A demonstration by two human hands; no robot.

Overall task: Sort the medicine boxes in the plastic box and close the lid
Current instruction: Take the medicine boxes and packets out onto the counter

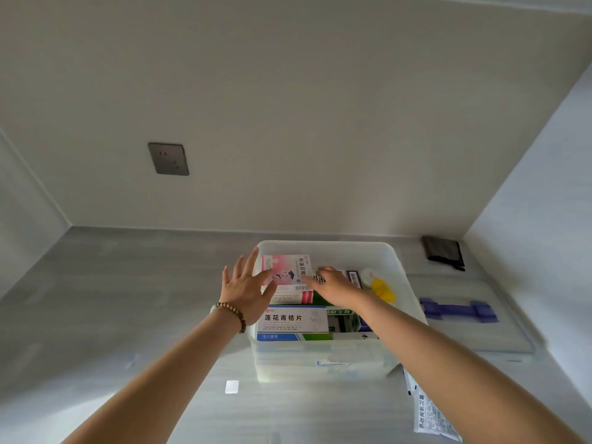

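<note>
Pink medicine box (286, 266) in plastic box (323, 244), left hand (245, 285) spread open beside it, right hand (331, 282) opposite, grip unclear.

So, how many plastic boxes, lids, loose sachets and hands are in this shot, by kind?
Plastic box: 1
Lid, lying off beside it: 1
Loose sachet: 1
Hands: 2, left hand and right hand
Total: 5
</note>
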